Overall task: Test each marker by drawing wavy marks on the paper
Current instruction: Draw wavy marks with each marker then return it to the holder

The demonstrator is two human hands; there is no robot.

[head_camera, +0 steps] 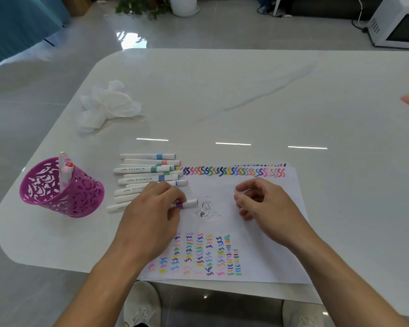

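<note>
While your left hand (151,208) pinches the marker (190,203) by its band, expect it light and stiff. Your right hand (265,206) seems empty.

No writing can be read anywhere. The white markers (147,169) lying just left of the paper (222,190) each carry a short line of dark print on the barrel, too small and blurred to make out. The keypad (374,25) of the microwave oven (397,22), far beyond the paper's right corner, bears marks that are equally illegible.
</note>
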